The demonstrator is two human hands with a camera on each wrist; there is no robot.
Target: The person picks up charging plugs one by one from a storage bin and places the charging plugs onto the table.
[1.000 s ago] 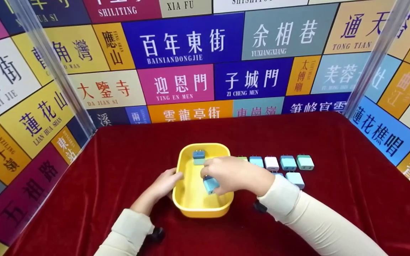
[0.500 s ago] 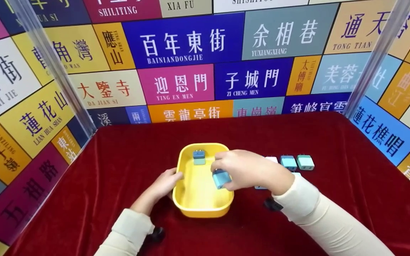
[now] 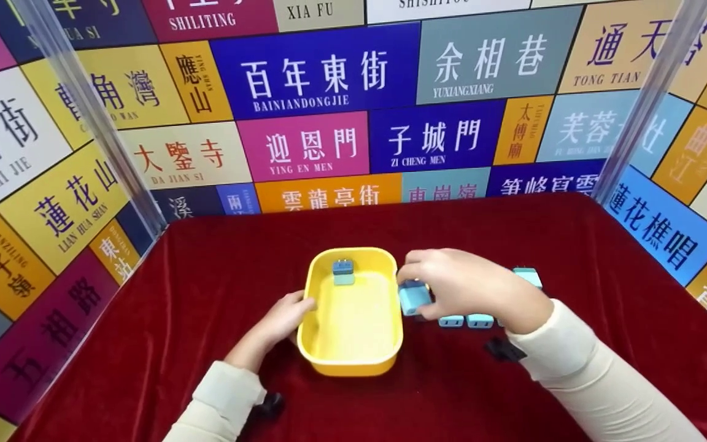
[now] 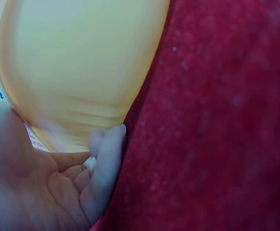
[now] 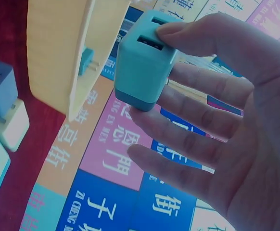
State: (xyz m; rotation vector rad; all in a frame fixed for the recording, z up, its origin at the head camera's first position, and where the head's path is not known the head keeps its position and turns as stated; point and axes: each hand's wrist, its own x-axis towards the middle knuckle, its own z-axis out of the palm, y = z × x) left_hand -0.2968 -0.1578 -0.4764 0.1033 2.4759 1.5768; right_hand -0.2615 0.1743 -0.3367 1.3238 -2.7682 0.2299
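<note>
My right hand pinches a light-blue USB charger between thumb and fingers, just off the tub's right rim. In the right wrist view that charger shows two USB ports near my thumb. My left hand grips the left wall of a yellow tub, thumb over the rim and fingers outside. The left wrist view has my left hand against the tub's outer wall. Inside the tub, near its far end, sits a charger, blue above pale green, prongs pointing away.
Several chargers stand on the red cloth right of the tub, among them a light-blue charger and a pale green charger. My right hand and forearm hide others. Behind the table rises a wall of coloured signs.
My right hand has carried the light-blue charger rightward, from over the tub's inside to beyond its right rim. The left hand and the tub have stayed in place.
</note>
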